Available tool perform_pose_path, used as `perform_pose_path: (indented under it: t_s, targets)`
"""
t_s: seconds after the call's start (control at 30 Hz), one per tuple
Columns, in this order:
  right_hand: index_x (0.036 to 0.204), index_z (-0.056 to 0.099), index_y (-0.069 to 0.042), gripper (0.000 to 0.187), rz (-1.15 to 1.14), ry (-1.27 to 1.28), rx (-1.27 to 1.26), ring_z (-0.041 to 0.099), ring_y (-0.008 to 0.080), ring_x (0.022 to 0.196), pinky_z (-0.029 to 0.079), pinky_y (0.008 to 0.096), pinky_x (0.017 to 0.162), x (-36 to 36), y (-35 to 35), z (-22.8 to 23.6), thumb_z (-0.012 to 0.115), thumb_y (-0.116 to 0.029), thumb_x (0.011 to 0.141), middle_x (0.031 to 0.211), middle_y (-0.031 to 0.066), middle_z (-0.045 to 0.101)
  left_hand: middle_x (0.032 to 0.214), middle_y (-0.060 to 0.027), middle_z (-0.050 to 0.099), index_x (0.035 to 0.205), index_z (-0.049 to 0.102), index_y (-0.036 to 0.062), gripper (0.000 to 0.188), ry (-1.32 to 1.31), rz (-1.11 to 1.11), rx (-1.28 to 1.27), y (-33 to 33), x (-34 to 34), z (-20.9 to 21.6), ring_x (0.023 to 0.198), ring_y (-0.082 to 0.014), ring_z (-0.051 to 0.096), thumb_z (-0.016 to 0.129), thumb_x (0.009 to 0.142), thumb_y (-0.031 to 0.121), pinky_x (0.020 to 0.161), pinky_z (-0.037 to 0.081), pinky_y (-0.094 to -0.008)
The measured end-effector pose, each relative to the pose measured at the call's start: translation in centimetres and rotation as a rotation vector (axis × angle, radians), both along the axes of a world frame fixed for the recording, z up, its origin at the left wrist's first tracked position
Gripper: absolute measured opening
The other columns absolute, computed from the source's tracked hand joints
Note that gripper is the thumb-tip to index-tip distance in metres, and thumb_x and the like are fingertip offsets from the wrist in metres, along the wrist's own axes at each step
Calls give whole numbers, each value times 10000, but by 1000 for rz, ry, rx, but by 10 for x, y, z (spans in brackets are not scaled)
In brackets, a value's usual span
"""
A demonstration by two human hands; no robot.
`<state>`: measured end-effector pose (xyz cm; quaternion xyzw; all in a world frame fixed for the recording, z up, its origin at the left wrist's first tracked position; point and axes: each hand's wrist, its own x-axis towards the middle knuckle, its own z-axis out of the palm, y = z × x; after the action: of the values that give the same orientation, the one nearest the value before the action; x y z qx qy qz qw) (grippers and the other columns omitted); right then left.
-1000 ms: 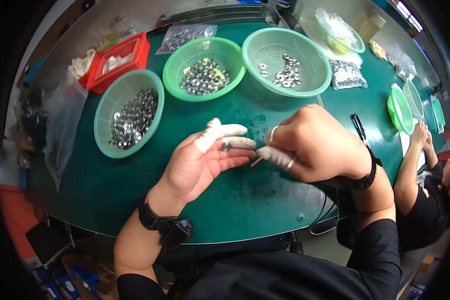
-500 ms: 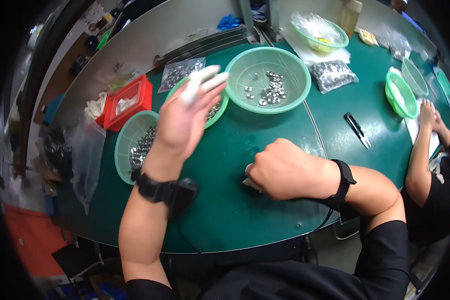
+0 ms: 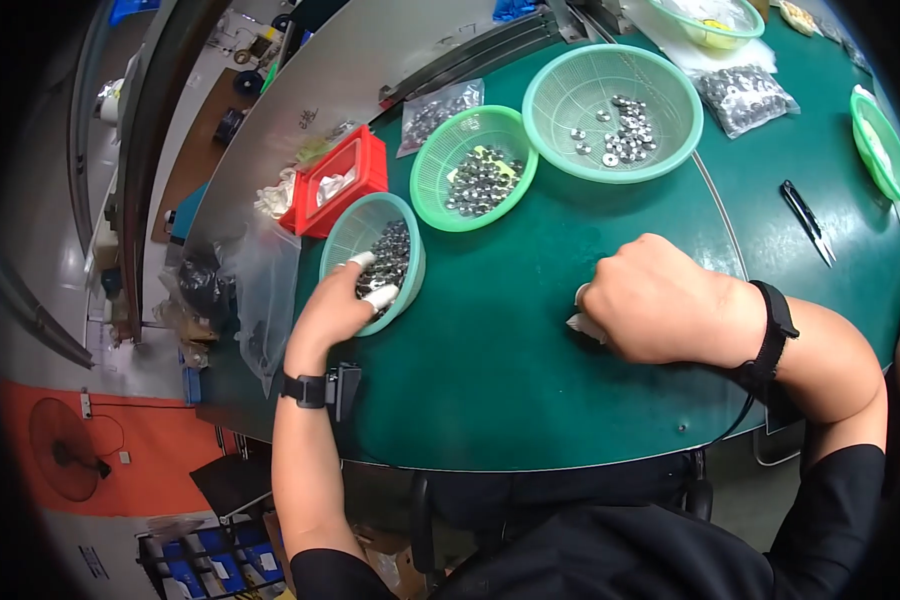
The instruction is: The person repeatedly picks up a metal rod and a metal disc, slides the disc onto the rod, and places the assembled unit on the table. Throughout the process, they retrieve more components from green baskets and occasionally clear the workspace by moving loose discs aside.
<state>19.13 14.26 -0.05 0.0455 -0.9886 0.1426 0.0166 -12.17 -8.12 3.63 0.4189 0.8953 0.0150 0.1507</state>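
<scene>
At the left of the green table, my left hand [image 3: 332,308] reaches over the near rim of a pale green plastic basket [image 3: 418,268]. White finger cots cover its fingertips, and its thumb and fingers are spread against small round metal parts [image 3: 392,243] inside. Some fingertips are hidden among the parts. My right hand [image 3: 660,305] rests on the table as a fist, knuckles up. White finger cots show at its left edge; whatever it may hold is hidden beneath the fingers.
Behind stand a bright green basket [image 3: 419,185] and a larger pale green basket [image 3: 560,110], both with metal parts. A red box [image 3: 372,165] stands at the left, with a clear plastic bag [image 3: 270,300] nearby. Black thread snips [image 3: 808,222] and a bag of parts [image 3: 746,100] lie right.
My left hand has moved down from over the bright green basket into the left basket. My right hand stays closed on the table. The view has shifted toward the left.
</scene>
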Motion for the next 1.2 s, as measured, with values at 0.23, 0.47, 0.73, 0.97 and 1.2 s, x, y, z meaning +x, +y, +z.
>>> perform_pose_path:
  t_s: [0.23, 0.47, 0.73, 0.97, 1.2]
  targets:
    - [673, 641, -46, 319, -8, 23, -1, 627, 361, 560, 489, 443, 539, 0, -3, 3, 657, -279, 891, 569, 155, 595, 1222, -279, 637, 1344, 568, -41, 671, -13, -13, -126, 7, -10, 1, 1144, -397, 631, 803, 789, 254, 972, 499, -413]
    - [670, 641, -44, 335, -9, 3, 3, 625, 365, 561, 486, 441, 532, -1, 0, 3, 656, -288, 899, 565, 160, 590, 1226, -252, 660, 1321, 580, -33, 667, -197, 24, 76, 13, 0, 12, 1120, -386, 647, 841, 776, 249, 947, 514, -416]
    - [671, 642, -41, 357, -7, 17, -12, 622, 368, 560, 487, 449, 536, 0, 0, 4, 654, -305, 910, 564, 162, 586, 1239, -252, 618, 1419, 507, 12, 755, -1, -23, 8, 13, -10, -18, 1139, -396, 626, 818, 756, 196, 991, 494, -425]
    - [683, 648, -41, 346, -7, -3, 1, 626, 375, 573, 496, 454, 548, 0, 1, 4, 655, -302, 911, 574, 163, 592, 1037, -26, 671, 1221, 627, 45, 493, -220, 33, 179, 22, 2, -21, 833, -87, 598, 700, 753, -91, 744, 496, -249]
    - [694, 653, -40, 331, -12, -26, 8, 632, 382, 589, 504, 457, 558, 0, 0, 8, 655, -292, 910, 593, 167, 606, 909, -134, 729, 1053, 701, 14, 316, -242, -20, 235, 15, -15, -37, 814, -231, 706, 775, 751, 70, 770, 537, -349]
